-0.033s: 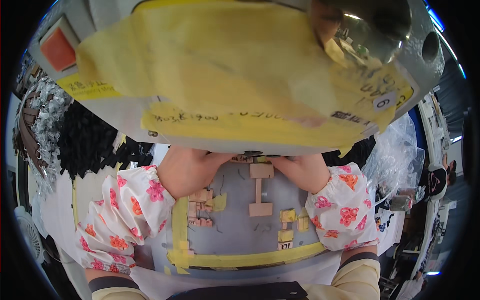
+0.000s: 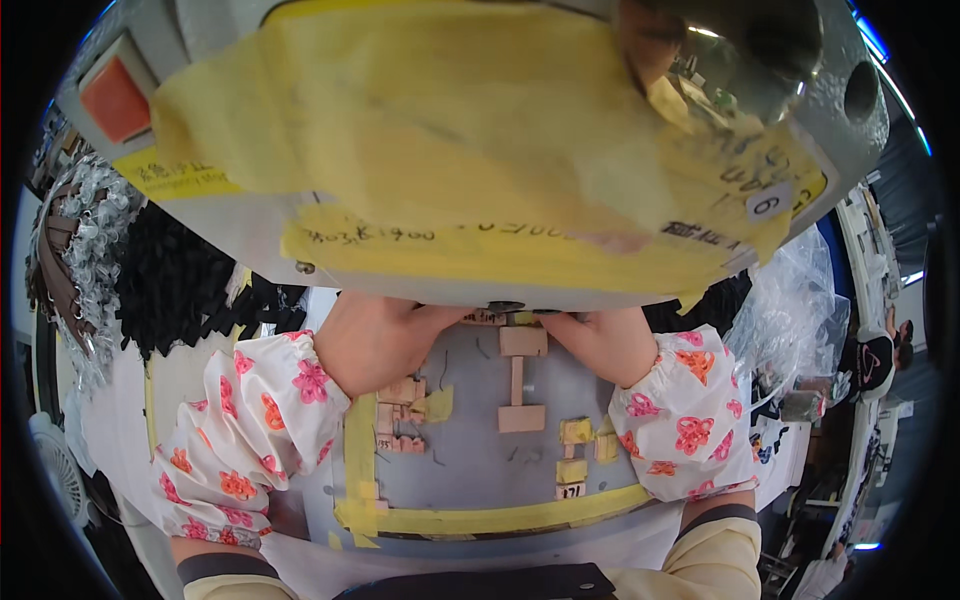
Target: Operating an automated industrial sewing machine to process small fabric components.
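Observation:
My left hand (image 2: 375,342) and my right hand (image 2: 607,345) reach in under the front edge of a large pale machine head (image 2: 420,285). The head hides the fingers of both, along with anything they hold. Both forearms wear white sleeve covers with pink and orange flowers. Beneath the hands lies a grey work plate (image 2: 470,460) edged with yellow tape. Between them, tan blocks joined by a narrow strip (image 2: 522,418) are fixed on the plate. Small stepped tan pieces (image 2: 402,442) sit near my left wrist, and yellow-taped blocks (image 2: 575,432) near my right.
Yellow tape (image 2: 420,130) covers the machine's front, with a red button (image 2: 116,92) at its left. A heap of black strips (image 2: 170,285) lies at the left, beyond a small white fan (image 2: 58,465). Clear plastic bags (image 2: 795,300) are piled at the right.

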Tool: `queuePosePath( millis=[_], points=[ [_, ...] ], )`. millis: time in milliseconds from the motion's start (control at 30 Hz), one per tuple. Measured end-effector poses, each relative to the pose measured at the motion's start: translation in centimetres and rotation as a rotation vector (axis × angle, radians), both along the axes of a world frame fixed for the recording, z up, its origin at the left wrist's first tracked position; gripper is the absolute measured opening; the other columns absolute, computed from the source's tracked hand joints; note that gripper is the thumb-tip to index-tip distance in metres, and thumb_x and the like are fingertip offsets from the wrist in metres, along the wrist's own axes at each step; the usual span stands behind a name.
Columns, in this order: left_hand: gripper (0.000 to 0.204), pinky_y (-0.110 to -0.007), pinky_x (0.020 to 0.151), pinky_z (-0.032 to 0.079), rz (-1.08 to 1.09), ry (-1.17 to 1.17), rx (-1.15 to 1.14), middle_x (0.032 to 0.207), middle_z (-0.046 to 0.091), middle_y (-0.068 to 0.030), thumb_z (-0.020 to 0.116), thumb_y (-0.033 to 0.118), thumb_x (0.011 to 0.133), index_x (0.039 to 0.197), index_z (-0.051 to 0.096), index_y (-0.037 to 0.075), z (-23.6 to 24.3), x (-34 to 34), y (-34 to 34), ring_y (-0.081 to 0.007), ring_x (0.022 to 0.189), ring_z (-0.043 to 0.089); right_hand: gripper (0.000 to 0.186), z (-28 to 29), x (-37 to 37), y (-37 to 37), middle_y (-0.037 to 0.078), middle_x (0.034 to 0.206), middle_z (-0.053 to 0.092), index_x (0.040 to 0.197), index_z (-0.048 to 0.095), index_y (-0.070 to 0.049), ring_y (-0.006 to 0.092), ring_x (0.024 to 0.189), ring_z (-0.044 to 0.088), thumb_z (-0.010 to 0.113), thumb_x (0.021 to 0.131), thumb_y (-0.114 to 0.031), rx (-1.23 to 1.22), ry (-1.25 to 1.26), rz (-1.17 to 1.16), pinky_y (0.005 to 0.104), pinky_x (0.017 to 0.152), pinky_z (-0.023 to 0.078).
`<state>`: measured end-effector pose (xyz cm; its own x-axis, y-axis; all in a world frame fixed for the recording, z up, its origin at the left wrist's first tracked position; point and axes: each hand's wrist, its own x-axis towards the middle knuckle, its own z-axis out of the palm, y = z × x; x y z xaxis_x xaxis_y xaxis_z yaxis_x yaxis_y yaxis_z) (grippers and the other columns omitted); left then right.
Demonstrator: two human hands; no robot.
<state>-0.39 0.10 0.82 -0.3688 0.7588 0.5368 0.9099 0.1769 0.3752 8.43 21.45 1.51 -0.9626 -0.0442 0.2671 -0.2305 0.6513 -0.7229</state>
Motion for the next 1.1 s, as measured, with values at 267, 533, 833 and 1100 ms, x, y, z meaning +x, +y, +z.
queuePosePath(
  millis=[267,533,833,1100],
  points=[
    [0.029,-0.037,0.072,0.048,-0.007,0.022,-0.019,0.098,0.06,-0.0123,0.061,-0.002,0.068,0.095,0.065,0.007,0.3,0.3,-0.1,-0.0317,0.088,0.058,0.015,-0.4,0.5,0.0,0.016,0.08,0.057,0.086,0.06,0.0,0.036,0.075,0.057,0.06,0.071,-0.001,0.27,0.207,0.058,0.0401,0.062,0.048],
    [0.02,-0.036,0.073,0.047,-0.014,-0.241,0.009,0.096,0.06,-0.0118,0.064,0.005,0.072,0.092,0.066,0.006,0.3,0.3,0.3,-0.0296,0.087,0.058,0.018,-0.9,0.5,0.1,0.015,0.082,0.056,0.086,0.06,0.001,0.0333,0.073,0.058,0.059,0.068,0.001,0.446,0.308,0.072,0.0381,0.06,0.049],
    [0.019,-0.036,0.072,0.047,0.018,-0.176,-0.107,0.095,0.06,-0.0115,0.064,0.005,0.07,0.09,0.066,0.007,-0.1,0.5,0.5,-0.0304,0.086,0.058,0.015,-1.0,0.3,-2.6,0.018,0.08,0.061,0.091,0.06,-0.002,0.0368,0.073,0.059,0.057,0.079,-0.01,0.282,0.14,-0.158,0.0413,0.062,0.047],
    [0.03,-0.038,0.069,0.048,0.017,0.041,0.0,0.097,0.059,-0.0119,0.061,-0.005,0.064,0.091,0.066,0.007,-0.4,0.4,0.0,-0.0322,0.086,0.058,0.018,-1.1,0.2,-2.0,0.019,0.085,0.062,0.097,0.061,-0.005,0.0393,0.078,0.058,0.055,0.083,-0.014,0.183,0.059,-0.057,0.0421,0.065,0.047]
  ],
)
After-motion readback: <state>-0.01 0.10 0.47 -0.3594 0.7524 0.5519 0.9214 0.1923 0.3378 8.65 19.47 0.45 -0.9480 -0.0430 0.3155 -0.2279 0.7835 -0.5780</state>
